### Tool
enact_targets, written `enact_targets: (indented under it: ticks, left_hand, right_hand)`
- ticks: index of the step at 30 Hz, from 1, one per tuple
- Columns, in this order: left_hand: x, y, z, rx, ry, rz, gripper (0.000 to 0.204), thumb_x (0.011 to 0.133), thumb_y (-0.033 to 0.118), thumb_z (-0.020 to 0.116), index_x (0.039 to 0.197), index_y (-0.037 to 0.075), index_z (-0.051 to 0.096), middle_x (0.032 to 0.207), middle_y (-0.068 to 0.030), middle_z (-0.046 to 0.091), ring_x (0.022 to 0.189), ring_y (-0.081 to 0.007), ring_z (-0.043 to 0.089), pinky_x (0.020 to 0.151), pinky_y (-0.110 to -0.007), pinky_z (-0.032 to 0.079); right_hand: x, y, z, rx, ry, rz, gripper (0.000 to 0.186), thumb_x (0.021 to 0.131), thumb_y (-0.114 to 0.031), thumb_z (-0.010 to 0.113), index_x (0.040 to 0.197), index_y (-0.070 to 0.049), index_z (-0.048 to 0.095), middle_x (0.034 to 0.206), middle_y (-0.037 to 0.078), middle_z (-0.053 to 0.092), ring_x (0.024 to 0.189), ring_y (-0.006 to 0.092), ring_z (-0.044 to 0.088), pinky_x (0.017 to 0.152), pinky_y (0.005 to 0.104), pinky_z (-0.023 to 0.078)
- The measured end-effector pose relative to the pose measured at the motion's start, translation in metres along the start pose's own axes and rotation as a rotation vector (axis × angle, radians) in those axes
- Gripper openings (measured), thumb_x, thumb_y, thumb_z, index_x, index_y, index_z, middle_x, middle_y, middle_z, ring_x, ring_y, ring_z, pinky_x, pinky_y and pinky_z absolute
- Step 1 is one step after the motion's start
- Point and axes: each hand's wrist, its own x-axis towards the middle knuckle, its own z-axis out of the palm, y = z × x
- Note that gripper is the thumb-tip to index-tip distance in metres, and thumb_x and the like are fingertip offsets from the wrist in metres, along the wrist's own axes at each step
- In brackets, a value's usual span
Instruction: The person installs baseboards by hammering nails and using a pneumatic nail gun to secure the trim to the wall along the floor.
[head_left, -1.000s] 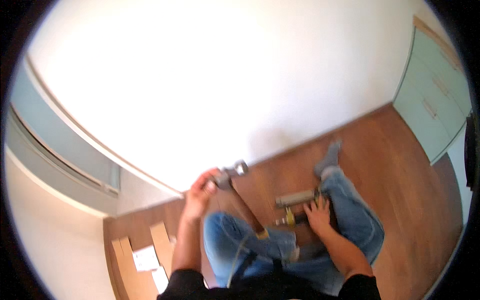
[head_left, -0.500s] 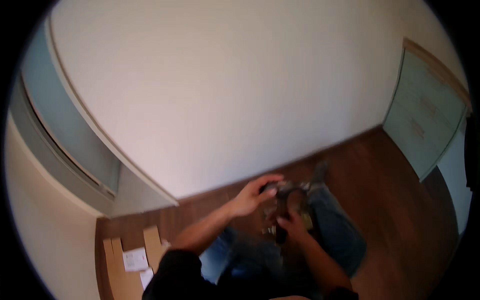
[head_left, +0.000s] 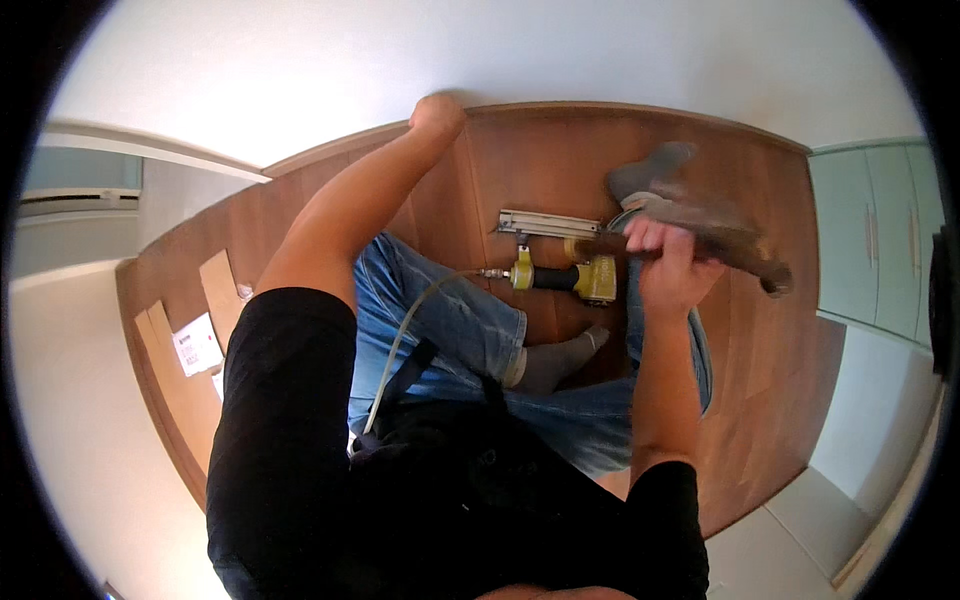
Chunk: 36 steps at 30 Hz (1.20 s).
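Observation:
My left hand reaches far forward to the foot of the white wall, beside the wooden baseboard. Its fingers are hidden behind the back of the hand. Over my bent leg, my right hand is closed round a hammer, dark and smeared by motion, reaching out to the right. A yellow-green and black air nailer lies on the floor between my legs, its long metal magazine on the far side. A pale air hose runs from its grip back to my waist.
Flattened brown cardboard with a white paper label lies on the wooden floor to the left. Pale green cabinet doors stand at the right. My grey-socked feet are close to the nailer.
My hands were together over a dark, blurred tool at my lap. Now the left is at the wall's base and the right grips the hammer. The view has tilted down, showing the nailer.

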Motion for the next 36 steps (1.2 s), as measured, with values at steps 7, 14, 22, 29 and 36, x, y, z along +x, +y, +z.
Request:
enact_targets:
  ticks: [7, 14, 22, 29, 36]
  left_hand:
    - [0.031, 0.013, 0.026, -0.132, -0.031, -0.096, 0.025, 0.091, 0.011, 0.067, 0.114, 0.006, 0.075, 0.118, -0.0127, 0.073, 0.105, -0.0295, 0.072, 0.081, -0.042, 0.062]
    - [0.021, 0.009, 0.016, -0.021, -0.035, 0.051, 0.024, 0.097, 0.02, 0.056, 0.102, 0.011, 0.078, 0.111, -0.0113, 0.075, 0.105, -0.0298, 0.072, 0.084, -0.044, 0.06]
    - [0.012, 0.01, -0.002, -0.039, -0.05, 0.035, 0.026, 0.098, 0.02, 0.055, 0.109, 0.009, 0.077, 0.114, -0.0131, 0.074, 0.107, -0.0298, 0.072, 0.087, -0.045, 0.059]
    - [0.001, 0.008, -0.022, -0.188, -0.087, -0.049, 0.032, 0.098, 0.023, 0.054, 0.121, 0.012, 0.073, 0.125, -0.0097, 0.07, 0.114, -0.0274, 0.068, 0.092, -0.04, 0.056]
    - [0.02, 0.008, 0.009, -0.18, -0.082, -0.097, 0.025, 0.094, 0.011, 0.061, 0.115, 0.01, 0.075, 0.122, -0.0098, 0.071, 0.114, -0.0267, 0.069, 0.092, -0.039, 0.057]
  right_hand:
    - [0.113, 0.118, 0.043, -0.178, -0.135, -0.014, 0.008, 0.079, -0.001, 0.069, 0.086, -0.002, 0.065, 0.079, 0.009, 0.07, 0.073, 0.0223, 0.069, 0.073, 0.0414, 0.057]
    - [0.141, 0.217, 0.098, -0.336, -0.172, -0.199, 0.012, 0.076, 0.006, 0.057, 0.08, -0.001, 0.065, 0.067, 0.009, 0.064, 0.055, 0.0205, 0.062, 0.053, 0.0347, 0.054]
    - [0.131, 0.242, 0.102, -0.351, -0.131, -0.149, 0.013, 0.077, 0.009, 0.056, 0.07, -0.001, 0.06, 0.061, 0.003, 0.06, 0.051, 0.0144, 0.058, 0.05, 0.0312, 0.048]
    - [0.148, 0.256, 0.104, -0.447, -0.208, -0.675, 0.009, 0.08, 0.005, 0.065, 0.075, -0.002, 0.065, 0.062, 0.003, 0.061, 0.055, 0.0149, 0.062, 0.052, 0.0311, 0.048]
    - [0.145, 0.163, 0.006, -1.377, -0.339, 0.06, 0.012, 0.084, -0.008, 0.063, 0.09, -0.001, 0.071, 0.078, 0.008, 0.071, 0.08, 0.0227, 0.069, 0.074, 0.0356, 0.056]
